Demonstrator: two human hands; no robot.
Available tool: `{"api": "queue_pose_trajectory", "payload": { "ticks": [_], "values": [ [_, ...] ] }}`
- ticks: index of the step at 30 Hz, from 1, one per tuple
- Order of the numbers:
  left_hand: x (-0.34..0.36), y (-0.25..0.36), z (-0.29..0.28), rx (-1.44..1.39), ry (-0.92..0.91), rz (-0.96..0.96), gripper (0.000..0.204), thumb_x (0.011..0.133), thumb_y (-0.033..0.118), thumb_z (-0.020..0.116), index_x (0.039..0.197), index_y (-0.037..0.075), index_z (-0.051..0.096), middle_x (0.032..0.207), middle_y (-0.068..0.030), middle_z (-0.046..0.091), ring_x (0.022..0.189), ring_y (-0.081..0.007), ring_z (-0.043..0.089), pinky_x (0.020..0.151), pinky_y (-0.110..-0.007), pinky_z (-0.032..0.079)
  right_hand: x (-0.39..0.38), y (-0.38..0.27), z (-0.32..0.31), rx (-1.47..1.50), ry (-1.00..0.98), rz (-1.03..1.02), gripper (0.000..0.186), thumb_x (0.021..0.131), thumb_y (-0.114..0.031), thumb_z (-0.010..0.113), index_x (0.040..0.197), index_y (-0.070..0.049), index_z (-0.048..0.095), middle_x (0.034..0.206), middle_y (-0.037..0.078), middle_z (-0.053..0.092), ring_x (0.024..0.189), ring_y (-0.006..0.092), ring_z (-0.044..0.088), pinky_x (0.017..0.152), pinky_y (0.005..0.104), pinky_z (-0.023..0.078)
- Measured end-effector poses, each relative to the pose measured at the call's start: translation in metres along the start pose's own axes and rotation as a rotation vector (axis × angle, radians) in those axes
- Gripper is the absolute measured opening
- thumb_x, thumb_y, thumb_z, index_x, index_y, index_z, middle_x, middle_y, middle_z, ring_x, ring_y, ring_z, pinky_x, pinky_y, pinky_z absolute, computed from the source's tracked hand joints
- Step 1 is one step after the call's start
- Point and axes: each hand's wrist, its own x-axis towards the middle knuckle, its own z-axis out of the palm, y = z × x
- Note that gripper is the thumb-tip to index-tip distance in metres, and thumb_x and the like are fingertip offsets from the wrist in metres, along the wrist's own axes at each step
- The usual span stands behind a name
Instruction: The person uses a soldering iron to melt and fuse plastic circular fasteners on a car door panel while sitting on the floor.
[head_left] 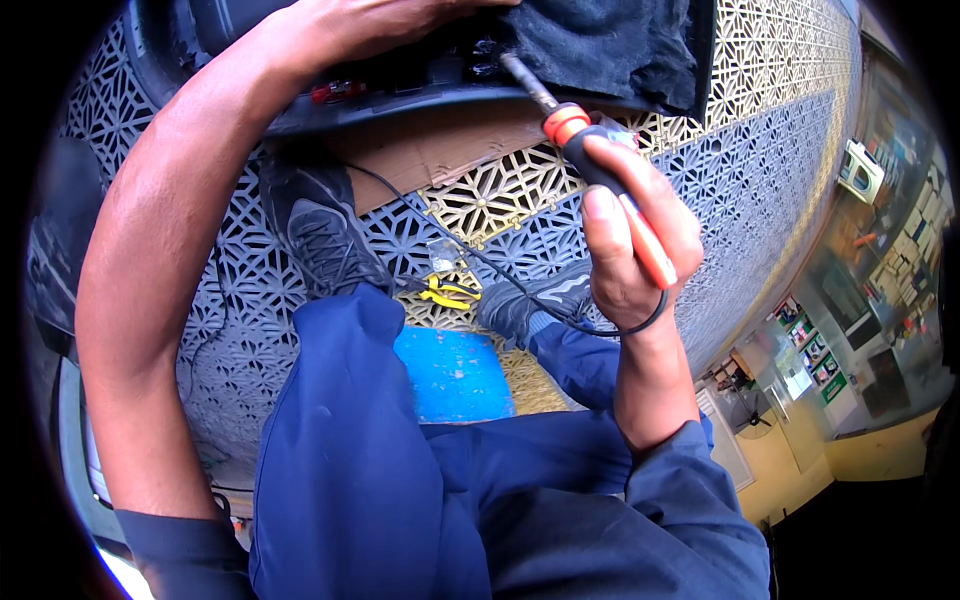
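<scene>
My right hand (640,230) grips a soldering iron (590,150) with an orange-and-black handle and metal tip, angled up to the left toward a black moulded panel (400,105). The tip is near the dark felt-like lining (600,45). A black cord loops from the handle down past my wrist and across to the left. My left hand (420,10) reaches to the top of the panel, its fingers mostly cut off by the picture's edge. A small red object (336,92) lies in the panel's recess.
Below the panel lie cardboard (430,150), yellow-handled pliers (450,294) and a blue board (450,370) on lattice floor tiles (750,180). My shoes (320,235) flank the pliers. At the right are a white plastic item (858,170), shelves and a fan (750,408).
</scene>
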Motion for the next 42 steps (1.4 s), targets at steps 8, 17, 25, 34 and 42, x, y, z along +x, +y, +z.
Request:
{"api": "queue_pose_trajectory", "payload": {
  "ticks": [8,17,25,34,42],
  "values": [
    [-0.008,-0.004,0.006,-0.031,0.065,0.016,0.030,0.090,0.025,0.058,0.116,0.017,0.070,0.130,-0.0156,0.058,0.125,-0.0336,0.050,0.107,-0.046,0.041,0.012,0.001,0.014,0.025,-0.067,0.209,0.028,0.090,-0.012,0.070,0.114,0.003,0.067,0.105,0.017,0.073,0.087,0.0235,0.071,0.081,0.0316,0.054],
    [-0.011,-0.004,0.006,-0.029,0.065,0.000,0.029,0.090,0.025,0.058,0.115,0.017,0.070,0.130,-0.0155,0.058,0.125,-0.0330,0.051,0.105,-0.045,0.042,0.008,0.008,0.015,0.112,-0.029,0.315,0.029,0.091,-0.013,0.069,0.115,0.003,0.068,0.100,0.015,0.072,0.082,0.0192,0.068,0.078,0.0299,0.053],
    [-0.010,-0.004,0.009,-0.025,0.070,0.003,0.029,0.090,0.025,0.058,0.116,0.017,0.071,0.130,-0.0151,0.058,0.124,-0.0322,0.051,0.104,-0.045,0.042,0.010,0.007,0.015,0.053,-0.037,0.285,0.026,0.090,-0.009,0.069,0.114,0.003,0.069,0.099,0.015,0.073,0.081,0.0199,0.069,0.076,0.0309,0.054],
    [-0.012,-0.005,0.009,-0.037,0.065,-0.003,0.029,0.091,0.024,0.057,0.116,0.017,0.071,0.130,-0.0150,0.058,0.124,-0.0322,0.051,0.104,-0.045,0.042,0.006,0.010,0.015,0.016,-0.023,0.300,0.026,0.090,-0.010,0.069,0.113,0.002,0.069,0.097,0.014,0.072,0.080,0.0191,0.068,0.075,0.0308,0.053],
    [-0.011,-0.005,0.009,-0.039,0.060,-0.009,0.029,0.091,0.023,0.058,0.116,0.017,0.071,0.131,-0.0152,0.058,0.124,-0.0322,0.051,0.104,-0.045,0.042,0.011,0.015,0.009,0.292,0.054,0.527,0.029,0.096,-0.014,0.065,0.117,0.005,0.067,0.077,0.005,0.066,0.066,0.0075,0.058,0.062,0.0215,0.047]
  ]
}}
